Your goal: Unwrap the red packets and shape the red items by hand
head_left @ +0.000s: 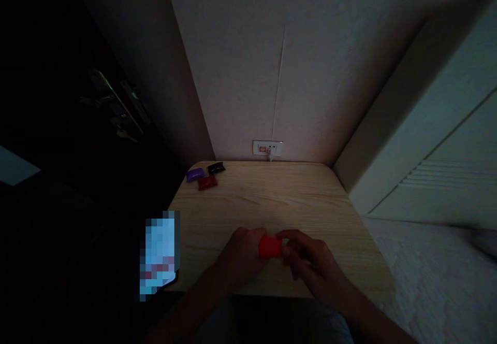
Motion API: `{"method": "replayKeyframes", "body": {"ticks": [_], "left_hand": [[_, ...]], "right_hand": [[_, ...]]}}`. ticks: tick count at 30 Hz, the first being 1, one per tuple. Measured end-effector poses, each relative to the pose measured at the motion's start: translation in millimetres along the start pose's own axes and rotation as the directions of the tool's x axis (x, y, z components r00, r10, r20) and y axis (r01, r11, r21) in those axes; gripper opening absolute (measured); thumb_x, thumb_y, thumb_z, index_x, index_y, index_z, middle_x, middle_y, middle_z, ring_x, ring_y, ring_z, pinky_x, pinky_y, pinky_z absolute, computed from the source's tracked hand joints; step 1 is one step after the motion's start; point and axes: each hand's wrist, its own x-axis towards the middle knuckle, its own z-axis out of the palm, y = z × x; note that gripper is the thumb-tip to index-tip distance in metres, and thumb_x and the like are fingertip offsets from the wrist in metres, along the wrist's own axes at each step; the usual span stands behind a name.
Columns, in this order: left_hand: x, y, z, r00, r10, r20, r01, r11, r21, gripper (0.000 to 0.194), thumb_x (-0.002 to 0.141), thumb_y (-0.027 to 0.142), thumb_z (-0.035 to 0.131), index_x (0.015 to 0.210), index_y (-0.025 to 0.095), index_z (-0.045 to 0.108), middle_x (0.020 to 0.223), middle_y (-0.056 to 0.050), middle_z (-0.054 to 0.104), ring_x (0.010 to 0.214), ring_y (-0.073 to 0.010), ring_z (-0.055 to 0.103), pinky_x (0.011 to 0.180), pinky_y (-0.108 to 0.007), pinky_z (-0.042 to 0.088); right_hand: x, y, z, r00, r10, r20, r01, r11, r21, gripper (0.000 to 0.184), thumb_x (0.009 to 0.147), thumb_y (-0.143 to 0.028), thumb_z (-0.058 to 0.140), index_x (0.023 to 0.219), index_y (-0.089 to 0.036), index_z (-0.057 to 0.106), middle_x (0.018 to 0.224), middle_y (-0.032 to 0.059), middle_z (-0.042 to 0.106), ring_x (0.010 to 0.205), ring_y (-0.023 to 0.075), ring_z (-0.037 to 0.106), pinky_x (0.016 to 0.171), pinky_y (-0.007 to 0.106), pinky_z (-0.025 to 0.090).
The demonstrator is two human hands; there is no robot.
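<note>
A small bright red pillow-shaped piece [269, 247] is held just above the front part of the wooden tabletop [248, 204]. My left hand [244, 253] closes round its left end, covering that side. At the right end, my right hand [310, 261] has its thumb and forefinger bent against the edge, the other fingers curled below. Dim light hides what exactly the red piece is. Toward the back left corner lie three shiny pillow-shaped pieces: a purple one [195, 175], a black one [216, 168] and a dark red one [207, 182].
A phone [159, 256] with a lit, pixelated screen is at the table's left edge. Behind the table, a wall socket [267, 148] holds a plug. A dark door with a handle [111, 92] and keys is on the left; pale bedding [423, 266] lies right.
</note>
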Motion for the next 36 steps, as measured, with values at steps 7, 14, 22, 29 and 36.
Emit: {"method": "replayKeyframes", "body": {"ticks": [7,14,22,29,36], "left_hand": [[-15,-2,-3.6,0.998,-0.004,0.065,0.034,0.884,-0.466,0.055,0.076,0.03,0.078,0.127,0.021,0.058,0.106,-0.003,0.071,0.082,-0.0179,0.062,0.069,-0.026,0.044],[-30,-16,-1.0,0.993,0.022,0.114,0.089,0.487,-0.869,0.048,0.096,0.043,0.063,0.133,0.013,0.058,0.091,-0.007,0.073,0.082,-0.018,0.067,0.078,-0.031,0.052],[-34,-8,-9.0,0.994,-0.023,0.107,0.105,0.466,-0.879,0.038,0.095,0.042,0.065,0.115,0.01,0.072,0.092,-0.012,0.079,0.082,-0.021,0.074,0.077,-0.032,0.058],[-37,-4,-8.0,0.996,-0.059,0.063,0.084,0.473,-0.877,0.036,0.094,0.042,0.066,0.103,0.009,0.077,0.083,-0.011,0.079,0.074,-0.02,0.074,0.071,-0.031,0.059],[-36,-4,-7.4,0.991,-0.112,0.072,0.12,0.515,-0.849,0.036,0.091,0.044,0.067,0.085,0.01,0.078,0.074,-0.009,0.077,0.066,-0.0183,0.071,0.063,-0.028,0.057]], "right_hand": [[-1,2,-9,1.0,0.009,-0.001,-0.009,0.987,0.162,0.037,0.102,-0.042,0.058,0.129,-0.017,0.063,0.07,0.0011,0.068,0.057,0.0123,0.062,0.053,0.023,0.052],[0,7,-6,0.998,0.024,-0.063,0.003,0.92,0.392,0.03,0.095,-0.037,0.07,0.119,-0.019,0.07,0.08,0.004,0.073,0.054,0.011,0.066,0.047,0.02,0.055],[-6,11,-4,0.994,0.006,-0.106,0.03,0.943,0.331,0.028,0.094,-0.033,0.072,0.119,-0.021,0.073,0.069,0.0021,0.072,0.054,0.0131,0.067,0.049,0.022,0.057],[-11,11,-1,0.996,-0.001,-0.087,0.022,0.971,0.236,0.029,0.095,-0.035,0.069,0.119,-0.019,0.072,0.067,0.0035,0.072,0.055,0.0154,0.066,0.051,0.027,0.056],[-14,15,1,0.996,0.015,-0.091,0.013,0.953,0.303,0.028,0.093,-0.034,0.073,0.116,-0.02,0.068,0.07,0.0023,0.071,0.056,0.0148,0.068,0.053,0.026,0.057]]}}
